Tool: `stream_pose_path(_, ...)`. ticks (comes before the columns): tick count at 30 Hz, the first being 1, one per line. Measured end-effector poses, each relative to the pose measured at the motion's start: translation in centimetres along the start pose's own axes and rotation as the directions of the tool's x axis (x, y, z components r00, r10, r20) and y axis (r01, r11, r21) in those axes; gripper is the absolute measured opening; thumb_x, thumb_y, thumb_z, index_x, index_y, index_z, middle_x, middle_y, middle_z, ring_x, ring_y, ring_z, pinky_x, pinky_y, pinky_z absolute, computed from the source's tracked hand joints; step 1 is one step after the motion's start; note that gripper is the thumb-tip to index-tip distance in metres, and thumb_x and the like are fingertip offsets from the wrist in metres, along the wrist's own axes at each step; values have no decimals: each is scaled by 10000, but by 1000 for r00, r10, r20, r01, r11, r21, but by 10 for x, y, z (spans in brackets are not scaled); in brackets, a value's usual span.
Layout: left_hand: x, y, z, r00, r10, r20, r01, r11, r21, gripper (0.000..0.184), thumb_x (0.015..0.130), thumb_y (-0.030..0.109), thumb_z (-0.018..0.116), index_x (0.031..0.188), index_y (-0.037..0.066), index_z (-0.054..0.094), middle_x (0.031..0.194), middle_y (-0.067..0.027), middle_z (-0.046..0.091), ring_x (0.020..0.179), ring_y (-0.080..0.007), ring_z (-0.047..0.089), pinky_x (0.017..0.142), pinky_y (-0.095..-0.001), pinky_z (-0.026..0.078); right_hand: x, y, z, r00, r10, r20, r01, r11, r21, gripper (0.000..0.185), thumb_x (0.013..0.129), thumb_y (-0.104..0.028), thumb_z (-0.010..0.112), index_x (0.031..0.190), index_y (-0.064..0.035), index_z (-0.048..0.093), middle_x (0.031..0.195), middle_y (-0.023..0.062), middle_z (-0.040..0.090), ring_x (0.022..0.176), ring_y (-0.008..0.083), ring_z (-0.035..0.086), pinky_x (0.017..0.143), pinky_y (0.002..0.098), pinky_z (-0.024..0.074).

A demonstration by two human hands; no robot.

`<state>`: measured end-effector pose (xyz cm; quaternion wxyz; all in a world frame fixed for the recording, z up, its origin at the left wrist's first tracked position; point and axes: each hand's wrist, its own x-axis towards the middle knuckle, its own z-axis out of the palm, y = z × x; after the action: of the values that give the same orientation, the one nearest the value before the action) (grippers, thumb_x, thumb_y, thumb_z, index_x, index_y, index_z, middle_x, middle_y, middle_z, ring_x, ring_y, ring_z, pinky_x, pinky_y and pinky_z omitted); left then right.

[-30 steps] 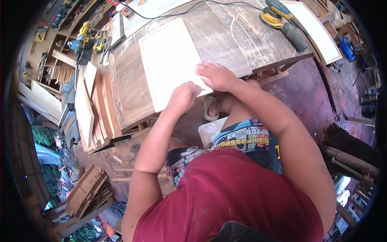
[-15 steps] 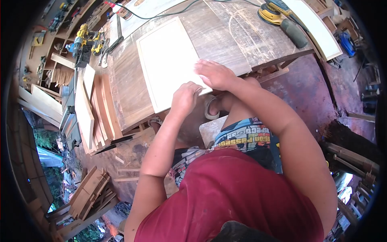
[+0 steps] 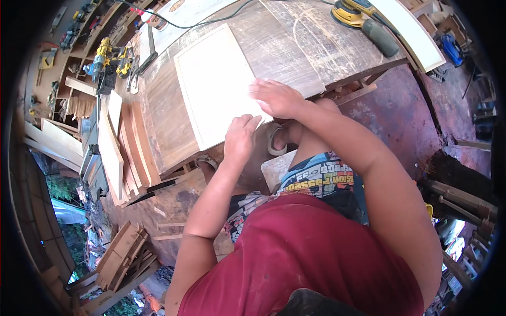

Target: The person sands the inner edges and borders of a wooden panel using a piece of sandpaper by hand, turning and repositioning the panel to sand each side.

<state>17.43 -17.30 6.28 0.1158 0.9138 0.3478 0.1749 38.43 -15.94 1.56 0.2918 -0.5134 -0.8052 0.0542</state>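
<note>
A framed white panel (image 3: pixel 211 79) with pale wooden edging lies on the wooden workbench, its near edge at the bench's front. My left hand (image 3: pixel 242 138) is closed at this near edge, fingers curled, with a thin pale bit showing by the thumb that I cannot make out. On the panel's right near corner my right hand (image 3: pixel 276 98) lies flat, fingers stretched out and somewhat blurred. The two hands are close together but apart.
A yellow sander (image 3: pixel 348 15) rests at the bench's far right beside a long white board (image 3: pixel 408 31). A green cord (image 3: pixel 211 23) crosses the back. Drills (image 3: pixel 103 58), a square (image 3: pixel 150 50) and several boards (image 3: pixel 118 142) are at left.
The view has shifted slightly. My left hand sits a little lower against the panel's near edge; my right hand stays flat on the panel near its right edge.
</note>
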Motion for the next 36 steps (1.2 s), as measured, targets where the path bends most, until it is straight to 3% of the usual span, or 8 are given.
stream_pose_path(2,-9,-8,-3,995,81,-52,-82,996,-23,331,806,9,598,1115,68,700,1061,-133,647,978,-330,614,854,-416,513,0,1,1,1000,-9,-8,9,1000,-1,400,919,-180,577,1307,-86,602,1422,100,554,1390,264,445,1165,430,344)
stream_pose_path(5,-17,-16,-8,997,79,23,-79,997,-8,406,814,-12,599,1206,66,672,1117,-157,642,1022,-351,606,893,-431,496,1,2,5,1000,-9,-14,10,1000,2,395,920,-185,576,1300,-86,610,1421,95,557,1394,264,443,1164,433,346)
stream_pose_path(8,-11,-8,3,992,124,-35,-125,992,-8,432,827,-3,602,1252,57,646,1146,-153,642,1058,-351,600,935,-441,478,-1,3,7,1000,0,-3,0,1000,-2,397,927,-196,568,1307,-88,608,1427,90,555,1404,260,432,1163,436,348)
stream_pose_path(17,-31,-7,4,998,46,-48,-43,997,65,438,842,57,624,1279,40,608,1220,-142,610,1113,-341,580,973,-446,448,0,2,3,999,10,52,-10,1000,2,432,940,-204,548,1358,-96,571,1464,83,522,1423,258,407,1184,431,316)
stream_pose_path(22,-41,-26,-3,997,74,-31,-72,996,60,512,819,13,640,1326,43,578,1234,-165,600,1125,-371,562,973,-444,447,0,1,4,997,16,69,-16,1000,0,433,944,-206,542,1363,-99,568,1473,86,512,1426,259,402,1189,435,310)
stream_pose_path(27,-17,1,18,993,107,-49,-106,994,12,509,824,10,647,1326,45,570,1221,-160,597,1133,-366,554,976,-445,445,0,2,3,996,46,78,-47,999,12,439,951,-206,536,1376,-98,556,1483,88,500,1435,257,391,1188,443,313)
stream_pose_path(29,-21,1,15,996,81,-48,-81,997,11,460,864,109,664,1313,52,579,1211,-134,586,1114,-339,560,967,-457,441,-1,4,2,996,37,81,-37,999,7,440,953,-207,535,1379,-100,553,1482,87,501,1435,256,392,1189,444,311)
stream_pose_path(36,-43,-33,-13,999,33,15,-33,999,27,490,831,172,757,1274,37,595,1174,-154,596,1095,-356,552,959,-456,445,4,2,4,999,14,44,-16,999,45,403,926,-179,549,1311,-71,599,1429,125,546,1386,307,447,1153,446,350)
